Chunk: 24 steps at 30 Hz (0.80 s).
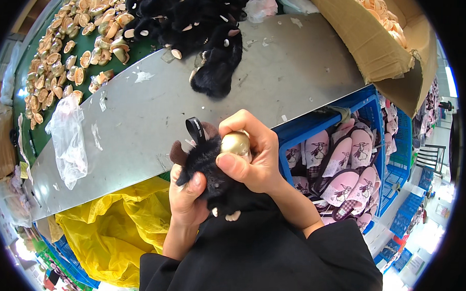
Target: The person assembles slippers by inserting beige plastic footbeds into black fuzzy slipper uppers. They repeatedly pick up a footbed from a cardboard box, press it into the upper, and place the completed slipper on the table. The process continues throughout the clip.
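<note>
While gold shells (51, 70) lie heaped at far left, the left hand (189, 198) grips a black toy (201, 162) above the near edge of the table (162, 107). Its ribbon loop (194, 130) carries small pale lettering. The right hand (260, 159) pinches a gold ball (235, 144) against it, apparently fitting it; that likely calls for a firm, even press. Rightmost, pink slippers (340, 190) bear dark drawings.

Runs in small pale lettering, seemingly capitals, along black ribbon loop (194, 130) | rises from top of black plush toy (204, 159) | sits above left hand (187, 196), left of right hand (258, 161)
</note>
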Each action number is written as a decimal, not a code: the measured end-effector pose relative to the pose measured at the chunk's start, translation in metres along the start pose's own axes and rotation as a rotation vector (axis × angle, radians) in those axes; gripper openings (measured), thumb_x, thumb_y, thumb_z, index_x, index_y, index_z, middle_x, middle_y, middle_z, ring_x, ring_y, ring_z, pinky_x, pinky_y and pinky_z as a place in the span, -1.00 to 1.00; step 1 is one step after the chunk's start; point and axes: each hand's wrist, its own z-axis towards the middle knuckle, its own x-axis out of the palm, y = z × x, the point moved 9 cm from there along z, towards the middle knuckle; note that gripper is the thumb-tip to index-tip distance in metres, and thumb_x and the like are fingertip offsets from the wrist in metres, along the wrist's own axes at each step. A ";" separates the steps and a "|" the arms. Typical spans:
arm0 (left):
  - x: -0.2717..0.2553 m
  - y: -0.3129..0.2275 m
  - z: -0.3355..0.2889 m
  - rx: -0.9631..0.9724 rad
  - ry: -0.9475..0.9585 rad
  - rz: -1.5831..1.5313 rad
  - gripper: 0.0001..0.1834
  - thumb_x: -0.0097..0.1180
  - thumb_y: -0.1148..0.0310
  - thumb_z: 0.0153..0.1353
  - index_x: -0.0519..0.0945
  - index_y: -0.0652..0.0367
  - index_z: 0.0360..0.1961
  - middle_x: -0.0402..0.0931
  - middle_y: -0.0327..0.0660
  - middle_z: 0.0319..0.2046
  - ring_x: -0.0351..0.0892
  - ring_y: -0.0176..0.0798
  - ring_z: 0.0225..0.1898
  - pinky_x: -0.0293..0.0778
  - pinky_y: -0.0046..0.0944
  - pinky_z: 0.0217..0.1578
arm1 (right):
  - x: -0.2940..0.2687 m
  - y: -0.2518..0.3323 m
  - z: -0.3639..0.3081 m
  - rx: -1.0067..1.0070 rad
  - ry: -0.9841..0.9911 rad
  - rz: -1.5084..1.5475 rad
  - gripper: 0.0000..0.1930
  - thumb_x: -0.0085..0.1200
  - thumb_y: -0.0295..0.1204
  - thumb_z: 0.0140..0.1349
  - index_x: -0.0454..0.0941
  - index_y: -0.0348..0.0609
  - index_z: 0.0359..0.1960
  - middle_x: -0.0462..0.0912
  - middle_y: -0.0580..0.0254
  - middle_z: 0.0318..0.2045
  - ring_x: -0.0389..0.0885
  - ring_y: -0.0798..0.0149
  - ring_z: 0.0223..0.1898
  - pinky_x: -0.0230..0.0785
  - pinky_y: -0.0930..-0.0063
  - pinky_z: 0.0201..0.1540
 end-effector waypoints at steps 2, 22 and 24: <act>-0.002 0.003 -0.001 -0.005 0.007 0.017 -0.08 0.52 0.27 0.09 0.27 0.27 0.39 0.51 -0.07 0.18 0.60 -0.16 0.14 0.49 -0.20 0.22 | -0.002 -0.005 0.000 0.059 -0.009 0.045 -0.62 0.38 -0.28 0.19 0.49 -0.21 -0.12 0.44 0.49 -0.36 0.30 0.66 -0.39 0.10 0.73 -0.35; 0.001 -0.020 0.003 0.274 -0.102 0.528 -0.79 0.27 0.57 0.30 0.67 0.34 -0.05 0.61 -0.38 -0.21 0.51 -0.52 -0.17 0.41 -0.48 -0.07 | -0.015 0.023 -0.012 -0.464 -0.149 -0.489 -0.52 0.33 -0.01 0.27 0.60 -0.27 -0.26 0.58 0.24 -0.54 0.49 0.44 -0.59 0.30 0.57 -0.55; 0.001 -0.022 0.003 0.317 -0.092 0.546 -0.80 0.26 0.59 0.30 0.67 0.35 -0.06 0.59 -0.39 -0.23 0.50 -0.52 -0.19 0.40 -0.48 -0.09 | -0.012 0.028 -0.013 -0.582 -0.112 -0.643 -0.45 0.27 0.05 0.29 0.58 -0.34 -0.24 0.61 0.18 -0.50 0.50 0.36 -0.60 0.30 0.54 -0.55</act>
